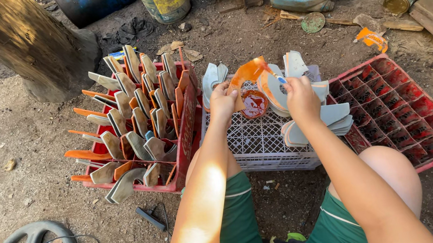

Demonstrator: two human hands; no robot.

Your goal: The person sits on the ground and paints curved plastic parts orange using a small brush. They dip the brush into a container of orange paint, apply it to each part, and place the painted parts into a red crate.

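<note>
So the white crate [259, 143] sits upside down in the middle, and everything's tight around it. Left hand [222, 102] pinches an orange-coated sole piece [246, 71] just above the crate's far edge; right hand [301, 97] is closed on a small blue-handled brush [280, 79] beside it. A glue pot [254, 103] sits on the crate between the hands, grey soles [317, 121] stacked on its right side. A red crate full of soles [134, 124] butts against its left edge, an empty red crate [405, 112] on its right. Bare dirt in front only.
</note>
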